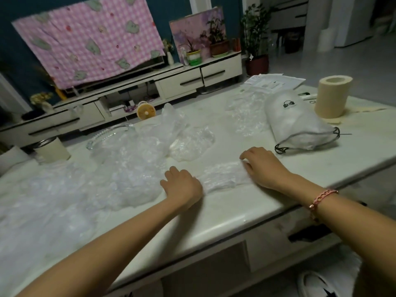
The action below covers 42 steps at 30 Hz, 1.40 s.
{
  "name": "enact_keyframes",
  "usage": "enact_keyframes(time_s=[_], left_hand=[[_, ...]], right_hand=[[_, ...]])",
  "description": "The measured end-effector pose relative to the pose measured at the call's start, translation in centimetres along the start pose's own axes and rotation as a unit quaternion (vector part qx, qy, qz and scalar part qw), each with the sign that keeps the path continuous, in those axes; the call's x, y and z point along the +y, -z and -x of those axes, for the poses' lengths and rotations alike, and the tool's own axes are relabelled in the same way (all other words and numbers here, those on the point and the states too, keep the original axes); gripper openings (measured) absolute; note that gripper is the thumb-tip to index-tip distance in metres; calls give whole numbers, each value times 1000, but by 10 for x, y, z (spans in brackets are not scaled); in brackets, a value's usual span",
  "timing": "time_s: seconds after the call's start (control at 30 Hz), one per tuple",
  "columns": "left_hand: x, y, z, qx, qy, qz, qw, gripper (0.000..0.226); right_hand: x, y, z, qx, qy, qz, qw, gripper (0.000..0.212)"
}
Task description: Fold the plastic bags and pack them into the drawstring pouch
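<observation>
Shoe [317, 284]: white with black marks, on the floor under the table edge and cut off by the bottom of the frame.
Bracelet [322, 199]: pink links on the right wrist.
Table [235, 213]: pale top with a rounded near edge; its left end is buried in plastic.
Left hand [182, 183]: knuckles up on the left end of the folded bag, fingers bent. Its palm side is hidden, so I cannot tell whether it pinches the plastic or only presses it.
Folded bag [222, 174]: a narrow, crinkled clear strip lying flat between the two hands, near the front edge.
Right hand [263, 166]: fingers curled down over the strip's right end, holding it, thumb stuck out ahead.
Loose bags [128, 168]: a big clear heap to the left of the hands. Single bags cannot be told apart, and the near-left part blurs into glare.
Drawstring pouch [300, 125]: white, lying on its side beyond the right hand, apart from the strip. Its dark-corded mouth faces the front right, and what it contains is hard to make out.
More bags [246, 116]: crumpled clear plastic just left of the pouch.
Glass dish [109, 136]: half hidden under the heap.
Jar [52, 150]: at the far left edge.
Paper roll [333, 96]: upright behind the pouch.
Papers [274, 82]: at the far edge, print unreadable.
Checked cloth [85, 39]: pink, draped over what stands on the low cabinet beyond.
</observation>
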State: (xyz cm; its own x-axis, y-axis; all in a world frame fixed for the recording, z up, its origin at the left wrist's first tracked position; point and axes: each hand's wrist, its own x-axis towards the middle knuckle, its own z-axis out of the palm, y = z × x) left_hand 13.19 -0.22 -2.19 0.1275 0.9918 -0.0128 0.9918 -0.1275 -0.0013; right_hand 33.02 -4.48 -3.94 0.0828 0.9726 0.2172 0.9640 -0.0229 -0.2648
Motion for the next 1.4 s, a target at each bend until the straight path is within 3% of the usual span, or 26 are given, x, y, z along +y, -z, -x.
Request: enact_keyframes(time_s=[0.07,0.23,0.3,0.33,0.4,0.47,0.5,0.53,0.6,0.7,0.73,0.8,0.83,0.9,0.97,1.03,1.13,1.2,1.27,1.4], left_hand=[[-3,3,-8,-4,-6,24,1000,32],[-20,12,-20,-54,-93,266,958,27],[-24,11,-23,-15,-152,198,968,33],[-24,11,-26,46,-193,114,973,34],[-20,15,-30,201,-261,-11,944,35],[-10,21,-24,292,-334,-3,896,39],[-6,24,-11,288,-381,15,879,34],[0,21,4,267,-427,30,864,30],[2,11,38,192,-469,52,860,47],[-5,-10,62,132,-455,43,879,50],[-8,-14,61,134,-448,60,882,42],[-13,-16,57,121,-430,120,887,25],[-16,-15,56,107,-413,154,891,23],[-25,-20,53,97,-386,198,896,33],[-29,-21,55,102,-400,214,885,40],[-30,-20,56,108,-421,227,872,40],[-30,-11,58,88,-434,252,860,45],[-30,-6,61,55,-416,291,860,52],[-28,-4,61,26,-334,349,875,45],[-16,-10,49,30,-190,416,889,33]], right_hand=[[1,4,2,-12,-2,-10,1000,32],[-1,20,5,-75,-51,-101,991,41],[-6,27,10,-113,-71,-142,981,45],[-9,31,15,-129,-86,-156,975,45],[-16,34,24,-130,-135,-216,958,41],[-24,36,36,-99,-210,-373,898,23],[-30,37,42,-85,-244,-453,853,11],[-32,38,48,-72,-264,-515,813,13],[-36,39,59,-78,-273,-594,753,27],[-45,49,73,-154,-244,-636,715,11],[-46,51,77,-178,-232,-631,719,8],[-42,54,79,-206,-205,-595,749,27],[-39,54,79,-198,-181,-554,788,35],[-30,54,77,-150,-75,-382,909,50],[-26,47,76,-126,53,-198,971,70],[-29,32,76,-91,143,-116,979,72],[-37,11,70,-25,183,-197,963,38],[-40,11,61,-43,120,-289,949,22],[-41,15,52,-91,44,-339,935,25],[-47,12,36,-95,-25,-265,959,30]])
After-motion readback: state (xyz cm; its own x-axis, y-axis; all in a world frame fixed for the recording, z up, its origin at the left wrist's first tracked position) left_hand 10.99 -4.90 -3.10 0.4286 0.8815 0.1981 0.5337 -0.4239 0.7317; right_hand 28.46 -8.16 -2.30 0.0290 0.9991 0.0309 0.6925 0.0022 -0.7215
